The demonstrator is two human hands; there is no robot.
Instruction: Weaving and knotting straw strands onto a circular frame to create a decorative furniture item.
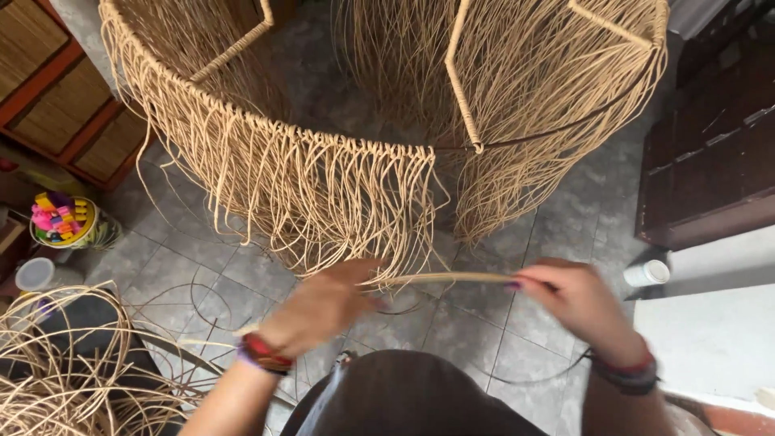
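Rattan strand [452, 278] between left hand [323, 307] and right hand [575, 303] (both pinching).

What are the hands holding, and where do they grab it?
A tan cane strand. The left hand pinches one end, the right hand the other.

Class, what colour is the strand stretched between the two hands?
Pale tan, like the fringe; the strand shows best in the head view.

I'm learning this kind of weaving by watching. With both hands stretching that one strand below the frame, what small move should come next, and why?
Probably lift the strand toward the frame's wrapped rim. The left hand and right hand hold it taut and level, just below the hanging fringe, and it looks free of the frame between them. Which gap it belongs in can't be told.
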